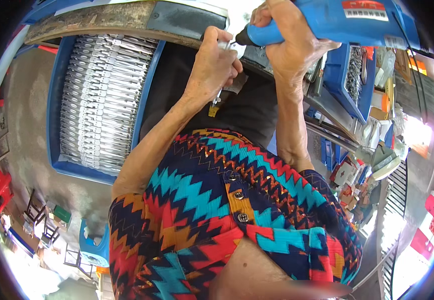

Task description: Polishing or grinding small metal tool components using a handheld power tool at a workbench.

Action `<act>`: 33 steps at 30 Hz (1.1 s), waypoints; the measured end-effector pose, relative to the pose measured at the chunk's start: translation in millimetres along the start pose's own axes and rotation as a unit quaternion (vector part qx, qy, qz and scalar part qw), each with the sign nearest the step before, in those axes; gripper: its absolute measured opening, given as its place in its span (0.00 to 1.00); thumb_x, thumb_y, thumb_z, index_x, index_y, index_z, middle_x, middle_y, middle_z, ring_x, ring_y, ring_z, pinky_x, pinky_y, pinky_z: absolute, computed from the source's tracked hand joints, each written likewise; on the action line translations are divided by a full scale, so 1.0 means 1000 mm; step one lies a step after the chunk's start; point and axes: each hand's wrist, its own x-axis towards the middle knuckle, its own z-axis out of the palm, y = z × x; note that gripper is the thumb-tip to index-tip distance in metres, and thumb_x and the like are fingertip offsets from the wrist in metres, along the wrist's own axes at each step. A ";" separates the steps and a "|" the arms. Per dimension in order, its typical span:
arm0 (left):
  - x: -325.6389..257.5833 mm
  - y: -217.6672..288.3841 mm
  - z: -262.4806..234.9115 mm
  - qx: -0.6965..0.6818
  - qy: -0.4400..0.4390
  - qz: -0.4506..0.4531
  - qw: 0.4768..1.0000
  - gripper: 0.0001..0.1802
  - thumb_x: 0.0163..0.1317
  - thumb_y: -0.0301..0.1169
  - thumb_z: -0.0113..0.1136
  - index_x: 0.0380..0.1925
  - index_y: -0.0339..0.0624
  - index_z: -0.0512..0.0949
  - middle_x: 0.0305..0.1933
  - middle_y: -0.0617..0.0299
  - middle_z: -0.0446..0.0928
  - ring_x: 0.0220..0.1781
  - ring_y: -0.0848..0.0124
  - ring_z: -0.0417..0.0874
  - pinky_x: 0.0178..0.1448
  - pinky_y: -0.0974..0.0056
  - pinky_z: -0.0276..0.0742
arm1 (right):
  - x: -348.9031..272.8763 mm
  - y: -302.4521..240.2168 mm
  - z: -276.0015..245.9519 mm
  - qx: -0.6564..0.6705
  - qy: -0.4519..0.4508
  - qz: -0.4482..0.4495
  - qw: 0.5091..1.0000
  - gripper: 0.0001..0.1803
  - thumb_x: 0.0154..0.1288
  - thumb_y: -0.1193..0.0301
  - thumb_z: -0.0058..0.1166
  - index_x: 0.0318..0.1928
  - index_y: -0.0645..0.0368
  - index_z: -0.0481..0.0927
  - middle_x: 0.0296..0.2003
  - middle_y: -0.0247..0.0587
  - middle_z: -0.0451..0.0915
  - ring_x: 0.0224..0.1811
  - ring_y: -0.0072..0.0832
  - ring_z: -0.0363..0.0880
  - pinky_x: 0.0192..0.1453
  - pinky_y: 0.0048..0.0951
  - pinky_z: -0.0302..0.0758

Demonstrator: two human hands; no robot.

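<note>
My left hand (216, 67) pinches a small slim metal part (218, 95) that sticks out below the fingers, held against the workbench edge (127, 22). My right hand (289, 42) grips a blue power drill (347, 20), its dark nose pointing left and touching the spot by my left fingers. Both forearms rise from my zigzag-patterned shirt (217, 200) toward the top of the view.
A blue crate (54, 110) at left is filled with several rows of flat silvery metal pieces (102, 100). Another blue bin (347, 80) with metal parts sits at right, beside cluttered boxes. A blue plastic stool (93, 245) and red stools stand on the concrete floor.
</note>
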 end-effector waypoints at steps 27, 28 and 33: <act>0.000 0.005 0.001 -0.075 -0.012 -0.025 0.997 0.15 0.57 0.20 0.46 0.43 0.42 0.58 0.20 0.56 0.69 0.14 0.80 0.60 0.14 0.75 0.52 | 0.003 -0.009 -0.010 0.027 -0.006 0.006 1.000 0.10 0.45 0.77 0.59 0.29 0.64 0.72 0.18 0.38 0.74 0.17 0.24 0.73 0.22 0.22 0.70; 0.000 0.005 0.001 -0.071 -0.016 -0.029 0.997 0.13 0.60 0.22 0.46 0.43 0.44 0.58 0.22 0.57 0.70 0.16 0.81 0.59 0.16 0.77 0.51 | 0.002 -0.009 -0.010 0.032 0.004 0.005 0.999 0.10 0.45 0.77 0.59 0.29 0.64 0.72 0.18 0.38 0.74 0.17 0.24 0.73 0.22 0.22 0.70; -0.002 0.008 0.002 -0.059 -0.009 -0.031 0.998 0.14 0.60 0.21 0.46 0.44 0.43 0.58 0.22 0.56 0.70 0.17 0.81 0.60 0.16 0.77 0.51 | 0.003 -0.010 -0.012 0.033 -0.007 0.010 0.999 0.10 0.45 0.76 0.58 0.29 0.65 0.72 0.19 0.39 0.74 0.17 0.24 0.73 0.22 0.22 0.69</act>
